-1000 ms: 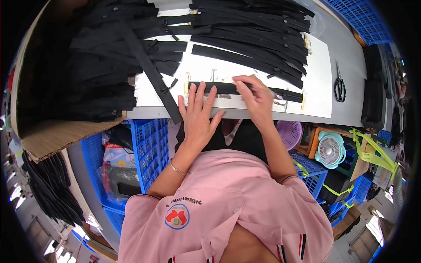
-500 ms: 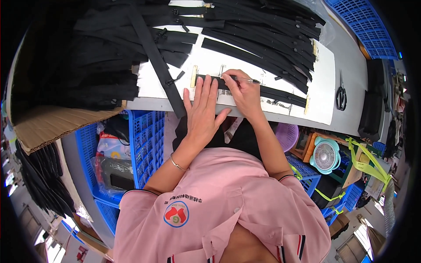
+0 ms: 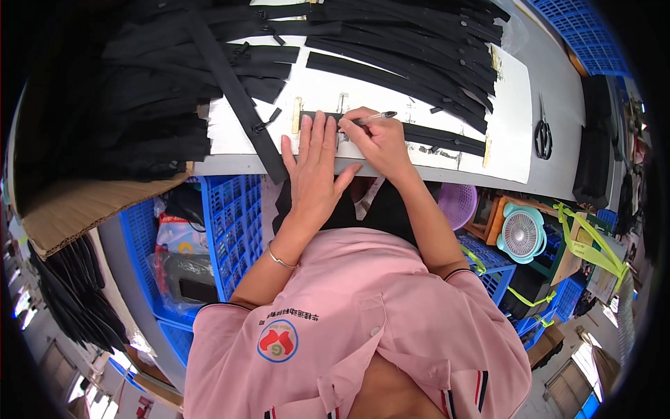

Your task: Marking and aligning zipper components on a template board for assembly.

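Note:
A black zipper (image 3: 447,138) lies crosswise on a white board (image 3: 515,105) near the table's front edge. My left hand (image 3: 313,164) rests flat on its left end, fingers stretched out and held close together. Just right of those fingertips, my right hand (image 3: 382,146) grips a clear pen (image 3: 379,116) with a dark end. The pen's tip is hidden by my fingers, at the zipper's upper edge. Dark marks and yellowish tape (image 3: 297,115) show on the board around the strip. Another long zipper (image 3: 227,80) with a dangling pull slants down left of my left hand.
Many black zippers (image 3: 412,77) are spread over the far side of the board, with a dark heap (image 3: 153,119) at left. Black scissors (image 3: 542,140) lie at right. Below the table are blue crates (image 3: 234,223), a purple basket (image 3: 458,206) and a turquoise fan (image 3: 522,232).
The view has shifted slightly, so the table items sit a little further left. My right hand has turned a little with the pen, whose end points higher. My left hand still presses the zipper.

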Motion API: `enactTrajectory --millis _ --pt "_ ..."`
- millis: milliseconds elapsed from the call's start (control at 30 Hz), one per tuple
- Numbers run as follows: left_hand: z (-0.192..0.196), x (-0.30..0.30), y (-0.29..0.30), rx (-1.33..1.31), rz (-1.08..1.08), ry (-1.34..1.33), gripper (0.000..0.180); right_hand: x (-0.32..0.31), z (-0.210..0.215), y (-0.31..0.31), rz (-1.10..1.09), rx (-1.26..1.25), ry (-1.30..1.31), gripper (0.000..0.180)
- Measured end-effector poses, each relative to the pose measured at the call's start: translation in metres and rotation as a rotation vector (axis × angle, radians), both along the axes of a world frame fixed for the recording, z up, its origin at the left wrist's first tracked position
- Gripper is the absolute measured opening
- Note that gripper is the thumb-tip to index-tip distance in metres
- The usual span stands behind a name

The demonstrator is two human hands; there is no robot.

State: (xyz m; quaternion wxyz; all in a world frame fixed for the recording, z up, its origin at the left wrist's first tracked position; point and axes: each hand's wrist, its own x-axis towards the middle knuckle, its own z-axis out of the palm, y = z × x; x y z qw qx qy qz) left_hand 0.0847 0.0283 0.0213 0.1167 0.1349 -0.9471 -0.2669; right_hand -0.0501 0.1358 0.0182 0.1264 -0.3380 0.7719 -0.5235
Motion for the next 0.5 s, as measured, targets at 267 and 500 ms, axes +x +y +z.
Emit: enactTrajectory --millis 267,500 --pt "-0.001 -0.001 0.001 -0.018 -0.008 -0.037 0.085 0.0 0.01 0.001 0.05 0.026 0.046 0.016" --pt "-0.002 0.0 0.001 -0.053 -0.014 -0.039 0.088 -0.012 0.024 0.061 -0.401 -0.132 -0.039 0.012"
